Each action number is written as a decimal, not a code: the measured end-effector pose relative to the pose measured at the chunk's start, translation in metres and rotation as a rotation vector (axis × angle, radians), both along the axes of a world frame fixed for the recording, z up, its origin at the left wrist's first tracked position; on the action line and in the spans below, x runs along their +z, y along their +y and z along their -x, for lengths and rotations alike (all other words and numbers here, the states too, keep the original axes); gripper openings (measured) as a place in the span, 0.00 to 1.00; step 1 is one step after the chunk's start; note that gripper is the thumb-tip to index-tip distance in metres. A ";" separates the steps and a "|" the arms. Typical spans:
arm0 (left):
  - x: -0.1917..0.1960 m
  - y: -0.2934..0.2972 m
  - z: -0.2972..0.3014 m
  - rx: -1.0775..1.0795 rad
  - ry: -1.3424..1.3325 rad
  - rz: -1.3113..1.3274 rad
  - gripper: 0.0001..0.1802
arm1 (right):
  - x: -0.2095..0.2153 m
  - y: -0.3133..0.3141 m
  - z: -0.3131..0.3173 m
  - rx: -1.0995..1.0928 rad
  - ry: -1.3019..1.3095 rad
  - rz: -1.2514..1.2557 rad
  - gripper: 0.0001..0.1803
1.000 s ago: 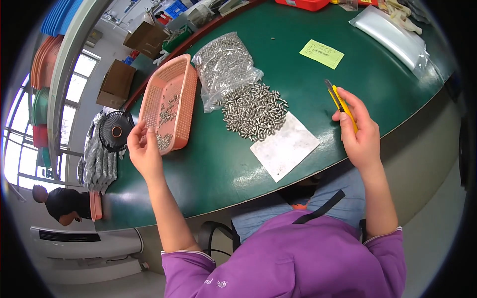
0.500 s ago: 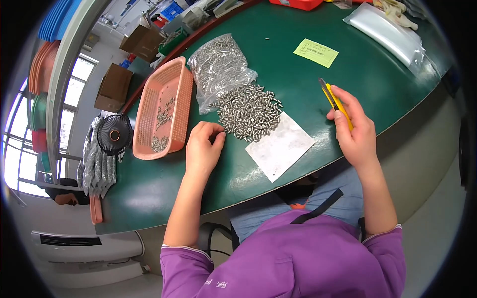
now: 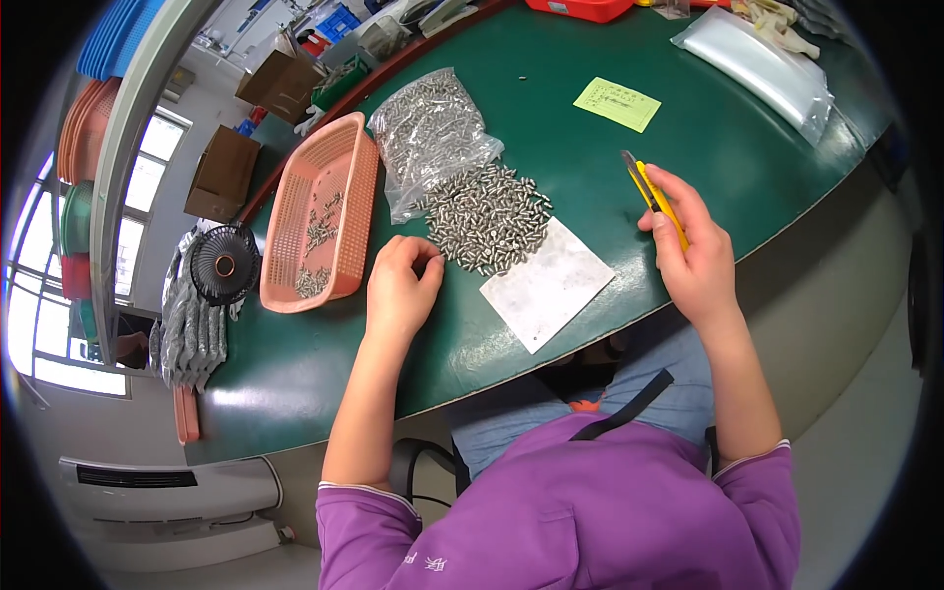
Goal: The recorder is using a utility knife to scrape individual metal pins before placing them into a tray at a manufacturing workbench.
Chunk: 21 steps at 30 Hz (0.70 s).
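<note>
My right hand grips a yellow utility knife, its blade pointing up and to the left over the green table. My left hand rests on the table at the left edge of a pile of small metal pins. Its fingers are curled in, and whatever they may hold is hidden. A clear plastic bag full of the same metal pieces lies behind the pile. Partly under the pile is a white sheet of paper. To the left stands a pink plastic basket with some pins in it.
A yellow-green slip and a stack of clear plastic bags lie farther back. At the far edge is a red tray. A small black fan and silvery packets sit at the left end of the green table.
The view has shifted slightly, so the table's things sit a little farther left and up. Both hands keep their places, and the knife stays in the right one.
</note>
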<state>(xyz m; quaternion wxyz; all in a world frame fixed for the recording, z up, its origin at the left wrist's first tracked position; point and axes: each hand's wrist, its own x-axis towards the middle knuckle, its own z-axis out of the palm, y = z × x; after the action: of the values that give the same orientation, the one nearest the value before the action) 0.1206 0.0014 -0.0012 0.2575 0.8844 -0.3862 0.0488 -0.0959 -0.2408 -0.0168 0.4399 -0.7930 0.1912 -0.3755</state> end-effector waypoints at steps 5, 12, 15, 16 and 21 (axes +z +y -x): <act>0.010 0.002 0.016 0.012 0.010 0.039 0.05 | 0.000 -0.001 0.005 -0.002 -0.026 0.007 0.21; 0.016 -0.003 0.105 -0.233 0.100 0.088 0.08 | 0.019 0.061 0.042 0.389 0.067 0.046 0.22; 0.008 -0.008 0.113 -0.221 0.091 0.068 0.08 | 0.011 0.081 0.047 0.434 0.195 0.136 0.21; 0.007 -0.010 0.113 -0.209 0.083 0.071 0.09 | 0.008 0.083 0.047 0.429 0.200 0.133 0.21; 0.004 -0.011 0.115 -0.184 0.072 0.068 0.09 | 0.008 0.088 0.049 0.449 0.318 0.152 0.25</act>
<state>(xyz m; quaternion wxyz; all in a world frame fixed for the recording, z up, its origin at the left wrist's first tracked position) 0.0053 -0.0098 0.0027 0.3045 0.8371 -0.4545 0.0060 -0.1448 -0.1527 -0.0086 0.4157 -0.8952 0.0484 -0.1529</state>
